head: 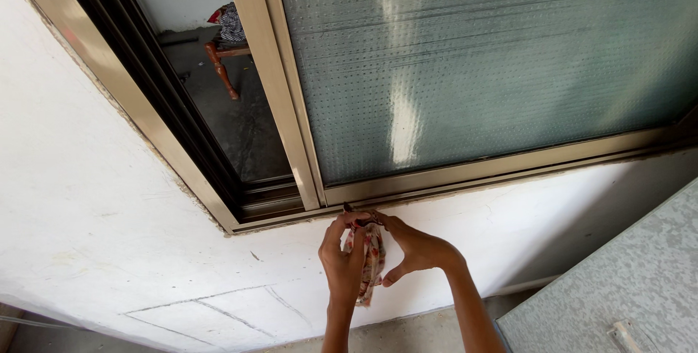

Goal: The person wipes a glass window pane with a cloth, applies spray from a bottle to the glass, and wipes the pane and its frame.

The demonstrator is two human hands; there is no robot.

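A white plastered wall [94, 200] is filling most of the view, carrying a sliding window of frosted, dotted glass [472, 55] in a bronze metal frame [502, 167] (one pane is standing open). Just under the frame's bottom rail, the left hand [343, 266] and right hand [416, 250] are both pinching a small floral cloth [372, 255], fingers closed on it.

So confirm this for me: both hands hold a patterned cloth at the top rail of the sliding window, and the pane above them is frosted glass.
Not quite. In the head view both hands, left and right, hold the patterned cloth at the bottom rail of the sliding window, not the top one. The pane above them is indeed frosted glass.
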